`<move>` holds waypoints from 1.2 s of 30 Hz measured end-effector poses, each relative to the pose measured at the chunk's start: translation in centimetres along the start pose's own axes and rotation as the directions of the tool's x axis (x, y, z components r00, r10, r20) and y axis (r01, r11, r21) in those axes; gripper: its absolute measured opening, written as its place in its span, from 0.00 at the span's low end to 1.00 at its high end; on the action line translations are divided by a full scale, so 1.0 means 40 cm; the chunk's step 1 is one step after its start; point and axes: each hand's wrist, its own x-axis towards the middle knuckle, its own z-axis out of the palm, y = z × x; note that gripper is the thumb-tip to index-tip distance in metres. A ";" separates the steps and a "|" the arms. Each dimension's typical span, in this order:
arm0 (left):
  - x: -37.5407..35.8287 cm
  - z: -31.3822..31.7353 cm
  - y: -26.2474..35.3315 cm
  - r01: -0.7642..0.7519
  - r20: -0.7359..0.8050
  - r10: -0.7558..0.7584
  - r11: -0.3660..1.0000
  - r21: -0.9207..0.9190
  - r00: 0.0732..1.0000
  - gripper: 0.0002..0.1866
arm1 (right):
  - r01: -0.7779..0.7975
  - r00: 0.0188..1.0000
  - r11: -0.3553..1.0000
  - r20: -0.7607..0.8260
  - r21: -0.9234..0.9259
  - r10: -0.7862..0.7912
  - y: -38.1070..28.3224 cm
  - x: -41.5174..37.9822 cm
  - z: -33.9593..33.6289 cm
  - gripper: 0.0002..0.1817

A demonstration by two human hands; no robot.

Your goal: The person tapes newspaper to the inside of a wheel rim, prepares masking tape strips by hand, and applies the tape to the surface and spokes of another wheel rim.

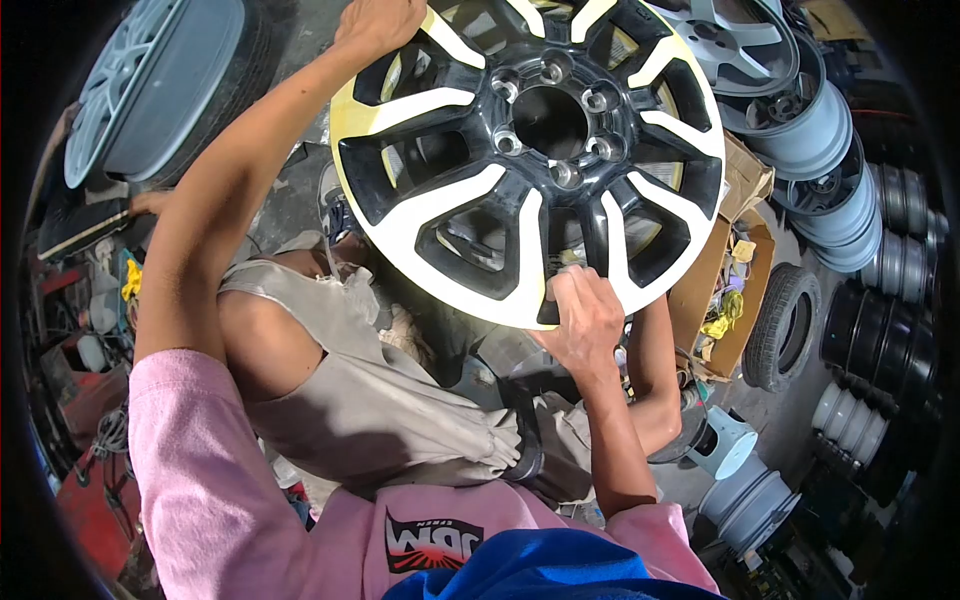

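Stacked wheels [818,135] crowd the floor [290,190]; our left hand [383,22] and right hand [583,312] grip the black rim [537,170], likely heavy, by its edge [465,300].

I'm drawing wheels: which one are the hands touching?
The black alloy wheel with pale spoke faces: left hand at upper left, right hand at bottom. Neither touches the other wheels.

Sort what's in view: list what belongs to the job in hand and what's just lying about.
In the job:
black-and-pale wheel
left hand, at the wheel's upper-left edge
right hand, gripping its lower edge

Apparently just lying about:
loose tyre, right of the cardboard box
cardboard box, holding mixed bits
stacked grey wheels, upper right
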 end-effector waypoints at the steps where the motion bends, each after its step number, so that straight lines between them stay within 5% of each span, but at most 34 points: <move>1: 0.001 0.002 -0.002 -0.001 -0.001 0.001 1.000 -0.002 1.000 0.23 | 0.002 1.000 1.000 -0.005 0.001 -0.002 0.000 0.000 0.000 0.23; 23: 0.026 0.000 -0.023 -0.051 0.050 0.050 0.999 0.005 0.997 0.23 | 0.007 1.000 1.000 -0.026 0.015 -0.007 0.001 -0.002 -0.005 0.28; 26: 0.024 -0.120 0.049 -0.201 0.016 0.200 0.969 0.142 0.980 0.23 | 0.003 1.000 1.000 -0.020 0.008 -0.003 -0.001 -0.007 -0.003 0.29; 27: 0.000 -0.154 0.088 -0.308 -0.102 0.320 0.944 0.117 0.942 0.20 | 0.001 1.000 1.000 -0.020 0.012 -0.001 0.001 -0.010 -0.005 0.29; 29: -0.031 -0.177 0.116 -0.651 -0.169 0.636 0.758 -0.044 0.753 0.24 | 0.004 0.998 1.000 -0.055 0.016 -0.003 0.003 -0.012 -0.003 0.28; 31: -0.199 -0.294 0.242 -0.522 0.299 0.626 0.773 -0.360 0.721 0.21 | 0.011 0.996 1.000 -0.089 0.023 -0.009 0.003 -0.014 -0.007 0.28; 32: -0.276 -0.336 0.292 -0.372 0.648 0.446 0.891 -0.259 0.618 0.19 | 0.007 0.998 1.000 -0.059 0.019 -0.006 0.003 -0.016 -0.010 0.28; 33: -0.349 -0.345 0.308 -0.457 0.739 0.534 0.822 -0.339 0.411 0.22 | 0.003 1.000 1.000 -0.030 0.012 -0.003 0.005 -0.017 -0.013 0.27; 34: -0.422 -0.374 0.348 -0.505 0.870 0.342 0.853 -0.130 0.354 0.27 | 0.000 0.999 1.000 -0.042 0.010 0.001 0.007 -0.018 -0.011 0.27; 36: -0.542 -0.339 0.322 -0.604 0.908 0.340 0.786 -0.130 0.246 0.40 | 0.007 0.996 1.000 -0.087 0.018 -0.006 0.009 -0.025 -0.003 0.27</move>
